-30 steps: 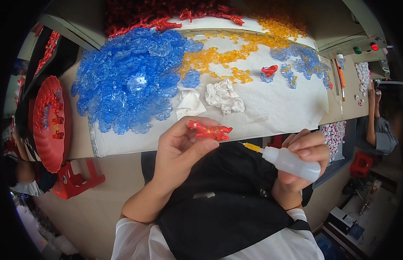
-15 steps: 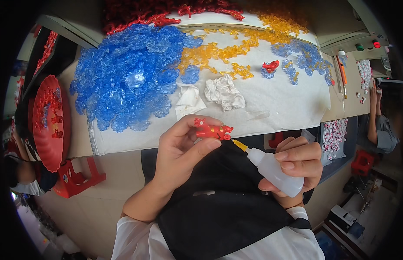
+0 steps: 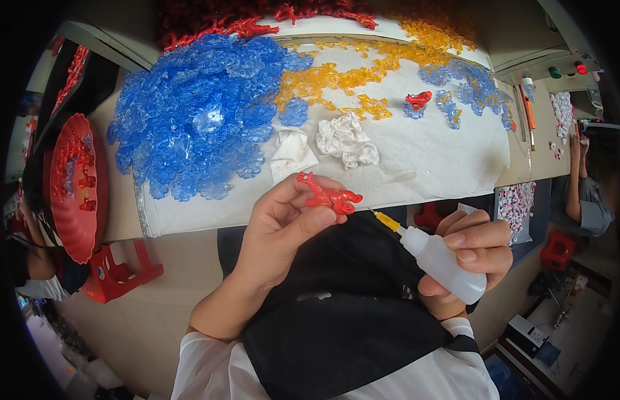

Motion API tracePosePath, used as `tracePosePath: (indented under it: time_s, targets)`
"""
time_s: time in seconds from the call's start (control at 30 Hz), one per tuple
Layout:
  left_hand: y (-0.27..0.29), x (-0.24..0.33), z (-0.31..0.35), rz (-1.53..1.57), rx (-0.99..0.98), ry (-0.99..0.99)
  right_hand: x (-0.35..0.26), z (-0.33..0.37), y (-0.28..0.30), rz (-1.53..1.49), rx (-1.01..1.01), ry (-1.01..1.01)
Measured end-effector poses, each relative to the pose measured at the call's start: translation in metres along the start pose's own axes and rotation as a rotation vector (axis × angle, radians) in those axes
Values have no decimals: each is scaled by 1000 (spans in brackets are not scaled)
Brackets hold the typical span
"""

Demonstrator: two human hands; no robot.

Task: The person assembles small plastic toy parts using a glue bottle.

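A small red plastic figurine (image 3: 330,197) is pinched between the thumb and fingers of my left hand (image 3: 278,223), above the table's near edge. My right hand (image 3: 471,250) is wrapped round a squeeze bottle (image 3: 446,267) of translucent white plastic with a yellow needle tip (image 3: 387,221). The needle points up and left at the figurine, with a small gap between them. Beyond my hands lie a crumpled white cloth (image 3: 348,141) and a folded white tissue (image 3: 292,152). One red piece (image 3: 418,101) rests on a blue piece farther right.
A large heap of clear blue plastic pieces (image 3: 190,120) covers the table's left. Amber pieces (image 3: 336,79) spread across the middle, red figurines (image 3: 250,28) at the back. A red scalloped tray (image 3: 70,227) stands at the left edge, above a red stool (image 3: 123,273). Another person's arm (image 3: 574,173) shows far right.
The bottle has drawn back right and slightly down, so its needle tip is now away from the figurine. My left fingers have turned the figurine to a different side.
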State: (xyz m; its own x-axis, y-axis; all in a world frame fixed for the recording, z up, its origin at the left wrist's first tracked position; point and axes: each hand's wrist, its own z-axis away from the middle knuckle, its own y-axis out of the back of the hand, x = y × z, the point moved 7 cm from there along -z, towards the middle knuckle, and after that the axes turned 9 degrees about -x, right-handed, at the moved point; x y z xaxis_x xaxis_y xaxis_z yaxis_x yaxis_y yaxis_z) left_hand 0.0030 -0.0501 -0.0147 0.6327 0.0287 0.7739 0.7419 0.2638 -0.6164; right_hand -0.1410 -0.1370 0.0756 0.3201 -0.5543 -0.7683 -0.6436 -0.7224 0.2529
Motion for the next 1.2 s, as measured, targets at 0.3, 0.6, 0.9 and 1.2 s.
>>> tracePosePath:
  time_s: [0.3, 0.6, 0.9, 1.2]
  targets:
    - [0, -7, 1, 66, 19, 60, 1, -2, -8, 197, -90, 83]
    - [-3, -8, -5, 109, -20, 37, -2, -3, -3, 237, -121, 60]
    - [40, 20, 10, 17, 151, -153, 65, 19, 121, 365, 281, -345]
    - [33, 16, 3, -10, 141, -125, 108, -7, 123, 654, -85, -254]
